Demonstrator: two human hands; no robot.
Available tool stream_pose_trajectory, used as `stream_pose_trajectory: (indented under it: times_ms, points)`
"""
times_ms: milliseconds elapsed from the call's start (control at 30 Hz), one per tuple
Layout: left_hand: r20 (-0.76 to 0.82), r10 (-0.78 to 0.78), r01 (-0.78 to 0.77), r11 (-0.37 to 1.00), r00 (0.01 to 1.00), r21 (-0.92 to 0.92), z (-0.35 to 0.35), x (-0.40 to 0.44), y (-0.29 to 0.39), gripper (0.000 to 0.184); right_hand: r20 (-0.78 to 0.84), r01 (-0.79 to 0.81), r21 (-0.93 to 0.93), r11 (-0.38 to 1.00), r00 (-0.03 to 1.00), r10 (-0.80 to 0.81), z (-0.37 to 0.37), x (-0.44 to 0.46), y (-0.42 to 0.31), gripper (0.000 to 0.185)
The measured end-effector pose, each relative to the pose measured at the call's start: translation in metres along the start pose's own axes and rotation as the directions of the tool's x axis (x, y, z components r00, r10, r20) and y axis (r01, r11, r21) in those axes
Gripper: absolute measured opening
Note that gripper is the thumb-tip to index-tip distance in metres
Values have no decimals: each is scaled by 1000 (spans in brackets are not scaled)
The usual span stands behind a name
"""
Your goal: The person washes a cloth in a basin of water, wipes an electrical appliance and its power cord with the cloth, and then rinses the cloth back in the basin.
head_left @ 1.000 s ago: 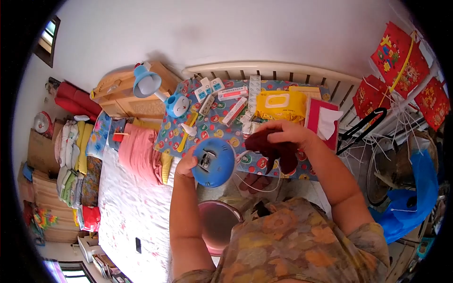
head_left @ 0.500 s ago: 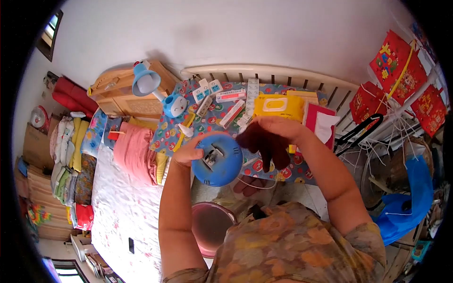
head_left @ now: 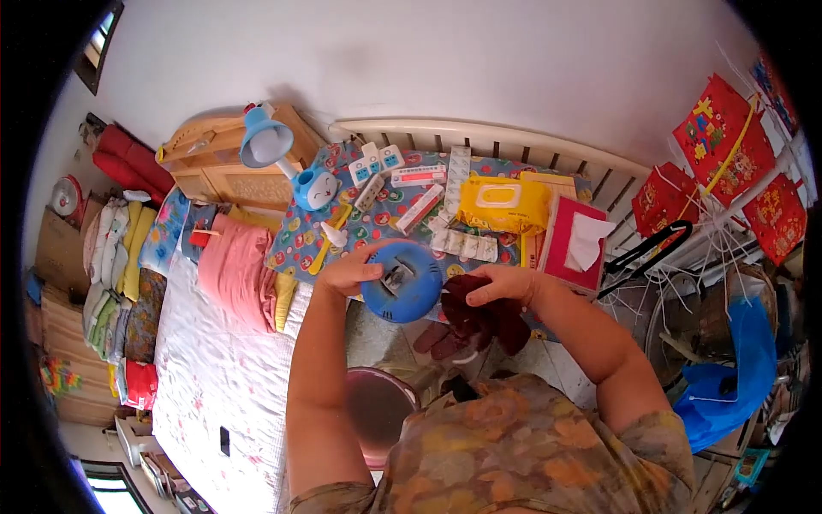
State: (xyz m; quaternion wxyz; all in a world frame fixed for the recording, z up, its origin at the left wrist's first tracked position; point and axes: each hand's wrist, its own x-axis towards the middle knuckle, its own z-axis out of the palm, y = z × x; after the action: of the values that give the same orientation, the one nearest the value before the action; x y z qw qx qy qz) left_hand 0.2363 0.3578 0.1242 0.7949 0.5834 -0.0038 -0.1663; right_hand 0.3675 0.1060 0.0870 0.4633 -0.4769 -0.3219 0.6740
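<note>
My left hand [head_left: 351, 267] grips the left edge of a round blue device [head_left: 415, 295], its worn underside with a small metal part facing me. My right hand [head_left: 505, 288] holds a dark red cloth [head_left: 492, 321] just right of the device. The cloth hangs in folds and its left end comes close to the device's right edge. Part of a white cord [head_left: 465, 357] shows below the cloth. Behind both hands is the table [head_left: 295, 244] with a patterned cover, carrying a yellow wipes pack [head_left: 505, 204] and a blue lamp [head_left: 315, 188].
Power strips [head_left: 370, 193], small boxes [head_left: 419, 176] and a pink tissue box [head_left: 561, 244] lie on the table. A pink basin [head_left: 411, 392] stands on the floor below. The bed [head_left: 205, 368] is at left; a blue bag [head_left: 745, 368] and red decorations [head_left: 728, 137] are at right.
The blue device has moved up and to the right. My right hand has lowered with the dark red cloth, which was spread differently before, and more of the table behind it shows.
</note>
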Motion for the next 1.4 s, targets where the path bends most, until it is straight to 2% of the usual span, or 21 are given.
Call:
stream_pose_trajectory:
  times_ms: [100,167,267,300,367,433,467,500,633,733,800,833,867,900,967,1033,1067,1100,1233,1333,1400]
  points:
    - [25,-15,17,997,1000,-70,-15,2,-19,77,-155,28,82,996,988,-15,16,-3,4,50]
    - [-143,-106,99,993,984,-58,-27,6,-40,60,-279,-38,173,984,956,86,20,5,21,45]
    - [-217,-109,108,994,970,-13,-57,17,-81,48,-377,-58,115,992,921,98,33,16,39,47]
    - [-216,-111,110,994,970,-15,-53,19,-81,48,-381,-68,210,975,913,145,36,18,39,49]
    - [-390,-80,191,947,917,256,-43,25,-86,48,-436,-47,291,955,883,176,36,28,55,50]
    - [-497,-127,265,939,859,219,-33,28,-83,49,-485,-22,371,928,848,214,31,44,79,50]
    - [-595,-166,330,927,786,178,-30,29,-83,49,-542,-71,370,926,794,277,27,53,91,49]
    - [-595,-169,332,927,786,176,-30,32,-88,49,-595,-121,371,921,731,335,22,62,104,49]
    - [-635,-71,225,960,769,165,-51,44,-128,50,-624,-159,366,917,689,369,17,95,138,48]
    - [-628,35,84,984,778,159,-60,47,-147,52,-690,-193,264,945,646,325,20,112,151,51]
    - [-635,74,14,991,769,132,-54,50,-152,54,-791,-108,193,975,571,220,15,130,178,54]
    - [-689,151,-43,984,708,172,-47,50,-151,57,-792,-116,196,974,568,226,25,127,163,54]
    - [-737,225,-95,972,637,215,-41,49,-151,60,-846,-147,186,971,479,235,36,122,148,53]
    - [-739,220,-96,974,637,208,-40,46,-158,60,-892,-180,178,968,386,235,44,119,137,52]
    - [-587,556,96,672,588,734,-34,38,-171,70,-898,-159,158,975,388,208,43,122,143,49]
    - [-550,586,138,600,595,788,-15,32,-179,74,-903,-140,139,980,390,183,44,119,143,46]
    - [-509,612,181,517,605,836,-6,31,-180,77,-844,-72,173,982,503,186,43,115,139,43]
    - [-528,551,199,546,647,814,2,28,-174,80,-774,-10,216,976,608,178,44,112,135,40]
    - [-595,480,277,579,645,767,9,40,-173,86,-800,-30,159,987,582,146,47,111,134,37]
    - [-599,521,326,524,608,787,14,48,-170,91,-801,-42,81,996,592,91,46,110,138,34]
    - [-680,401,449,532,614,718,21,47,-161,95,-799,-34,100,994,593,101,45,111,141,34]
